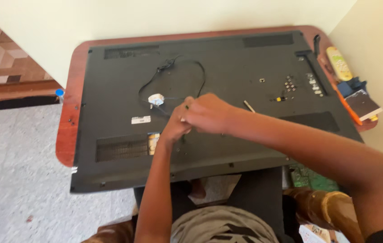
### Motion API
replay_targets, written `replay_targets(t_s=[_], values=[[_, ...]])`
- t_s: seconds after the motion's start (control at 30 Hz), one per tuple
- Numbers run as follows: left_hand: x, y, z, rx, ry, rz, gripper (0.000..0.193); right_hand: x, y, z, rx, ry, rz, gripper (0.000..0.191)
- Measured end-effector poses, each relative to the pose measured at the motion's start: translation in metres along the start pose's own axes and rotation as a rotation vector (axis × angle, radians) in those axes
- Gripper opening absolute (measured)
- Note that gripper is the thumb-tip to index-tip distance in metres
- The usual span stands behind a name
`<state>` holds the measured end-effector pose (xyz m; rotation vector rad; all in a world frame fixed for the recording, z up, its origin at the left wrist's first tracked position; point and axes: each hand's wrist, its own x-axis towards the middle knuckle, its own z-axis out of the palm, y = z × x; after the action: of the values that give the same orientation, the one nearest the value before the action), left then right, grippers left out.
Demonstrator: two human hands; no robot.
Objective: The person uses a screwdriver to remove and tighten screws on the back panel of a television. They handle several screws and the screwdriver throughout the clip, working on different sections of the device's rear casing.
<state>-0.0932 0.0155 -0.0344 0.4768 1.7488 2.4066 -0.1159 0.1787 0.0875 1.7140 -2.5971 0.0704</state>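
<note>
A large flat television lies face down on a reddish wooden table, its black back panel up. My left hand and my right hand meet over the middle of the panel, fingers closed around a small thin tool or the end of the cable; which one is hidden by the fingers. A black power cable loops across the panel to a white plug just left of my hands. A small pale stick lies to the right of my right hand.
Small screws and ports dot the panel's right side. At the table's right edge lie a remote control, a dark box and a black tool. A green circuit board sits below. Walls stand close behind and right.
</note>
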Motion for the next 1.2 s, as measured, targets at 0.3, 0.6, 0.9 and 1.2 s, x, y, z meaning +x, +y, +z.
replay_targets(t_s=[0.3,0.6,0.9,1.2], values=[[0.003,-0.038,0.094,0.333,0.877,0.505,0.016,0.002,-0.013,0.001,-0.1,-0.093,0.309,0.051],[0.006,0.003,0.02,0.555,0.238,0.275,0.038,0.023,-0.007,-0.025,-0.055,-0.165,0.312,0.058],[0.011,-0.011,0.028,0.326,0.503,0.355,0.041,0.022,-0.02,0.015,-0.1,0.058,0.115,0.055],[0.009,-0.019,0.069,0.648,0.882,0.59,0.023,0.052,-0.028,-0.03,0.151,-0.279,0.614,0.061]])
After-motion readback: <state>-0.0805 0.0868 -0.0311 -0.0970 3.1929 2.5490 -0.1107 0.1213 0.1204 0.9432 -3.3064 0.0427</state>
